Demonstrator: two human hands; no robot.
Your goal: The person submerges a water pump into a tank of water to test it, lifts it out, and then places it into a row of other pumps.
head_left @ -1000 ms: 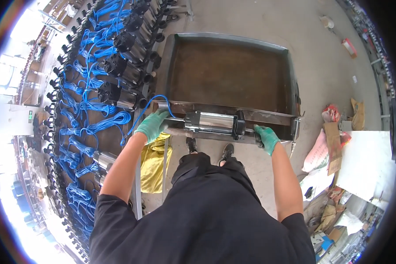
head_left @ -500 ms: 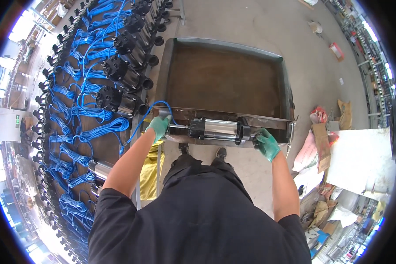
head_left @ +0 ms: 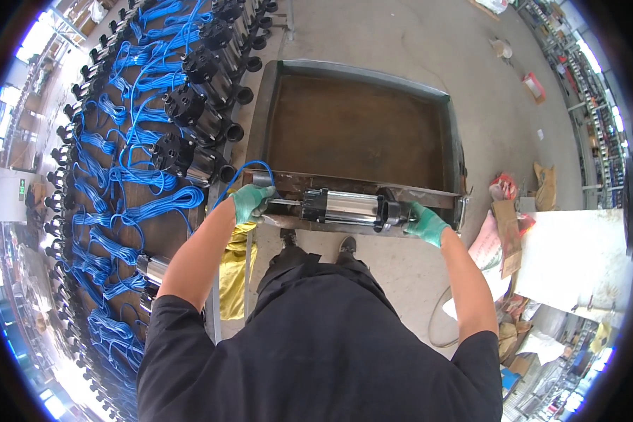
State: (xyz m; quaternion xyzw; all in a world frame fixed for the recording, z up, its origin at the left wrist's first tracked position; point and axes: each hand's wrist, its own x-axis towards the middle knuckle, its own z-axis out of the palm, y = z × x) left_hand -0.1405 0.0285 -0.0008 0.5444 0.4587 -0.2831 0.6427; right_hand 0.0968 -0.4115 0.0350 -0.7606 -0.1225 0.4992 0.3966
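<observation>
A submersible pump (head_left: 346, 208) lies on its side across the near ledge of a metal tray, its body shiny steel between black ends. From its left end a thin metal rod (head_left: 285, 202) runs toward my left hand (head_left: 250, 203), green-gloved, with the fingers closed around the rod's outer end. Just above that hand sits a short grey cylinder (head_left: 261, 179), and a blue cable (head_left: 253, 164) arches over it. My right hand (head_left: 423, 225), also gloved in green, has its fingers curled at the pump's black right-hand end. Its fingertips are partly hidden there.
The rusty-bottomed metal tray (head_left: 359, 130) extends beyond the pump. To the left, a long bench carries rows of similar pumps (head_left: 184, 158) with bundled blue cables (head_left: 165, 204). Yellow cloth (head_left: 235, 278) hangs below my left forearm. Sacks (head_left: 487, 243) and a white board (head_left: 573, 253) stand to the right.
My right hand has turned and moved slightly left, closer against the pump's black end. My left hand has shifted slightly left. The pump looks almost unmoved.
</observation>
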